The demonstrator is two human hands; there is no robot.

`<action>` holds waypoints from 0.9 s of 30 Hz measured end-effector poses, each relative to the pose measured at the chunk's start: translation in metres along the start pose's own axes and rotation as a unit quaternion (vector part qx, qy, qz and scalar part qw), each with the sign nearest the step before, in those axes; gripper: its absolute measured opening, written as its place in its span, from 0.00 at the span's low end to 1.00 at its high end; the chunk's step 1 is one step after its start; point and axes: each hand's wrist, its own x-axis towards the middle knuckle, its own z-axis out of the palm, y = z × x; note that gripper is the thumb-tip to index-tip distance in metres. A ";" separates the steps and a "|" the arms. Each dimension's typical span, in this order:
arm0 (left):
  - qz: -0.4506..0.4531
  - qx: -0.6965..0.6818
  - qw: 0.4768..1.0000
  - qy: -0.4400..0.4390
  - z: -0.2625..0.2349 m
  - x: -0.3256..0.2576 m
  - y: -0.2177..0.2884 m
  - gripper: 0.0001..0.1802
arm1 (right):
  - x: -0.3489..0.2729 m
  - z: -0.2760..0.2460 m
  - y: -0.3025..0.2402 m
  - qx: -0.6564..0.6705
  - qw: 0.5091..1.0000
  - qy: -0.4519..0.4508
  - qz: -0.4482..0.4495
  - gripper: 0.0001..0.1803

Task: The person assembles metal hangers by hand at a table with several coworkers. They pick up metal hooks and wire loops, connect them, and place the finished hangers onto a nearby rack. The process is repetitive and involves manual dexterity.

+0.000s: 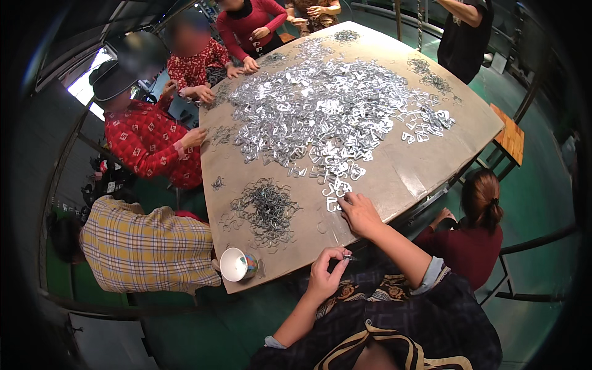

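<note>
My left hand (327, 273) is closed just off the table's near edge, with a small dark metal piece (349, 256) pinched between thumb and fingertips. My right hand (361, 214) reaches over the table edge, its fingers slightly apart and touching down beside a few flat, silvery bent-metal pieces (333, 202). Those pieces lie at the near tip of a wide pile of shiny bent-metal pieces (327, 111). To the left of my right hand is a heap of thin, darker wire-like pieces (266, 209).
A paper cup (237, 265) stands at the table's near left corner (280, 266). Several people sit or stand round the table, some with hands on small pieces. Small dark heaps (431, 77) lie at the far right. A wooden stool (509, 137) stands beyond the right edge.
</note>
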 end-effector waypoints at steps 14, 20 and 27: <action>-0.016 -0.002 1.000 -0.019 0.000 -0.004 -0.007 0.06 | 0.005 -0.006 0.005 0.062 0.995 -0.048 0.054 0.08; -0.019 0.008 0.999 -0.029 0.005 -0.007 -0.005 0.06 | 0.012 -0.011 0.005 0.047 0.986 -0.118 0.107 0.14; -0.024 0.023 0.999 -0.012 0.007 -0.007 -0.006 0.06 | 0.006 -0.026 0.004 0.100 0.974 -0.079 0.189 0.18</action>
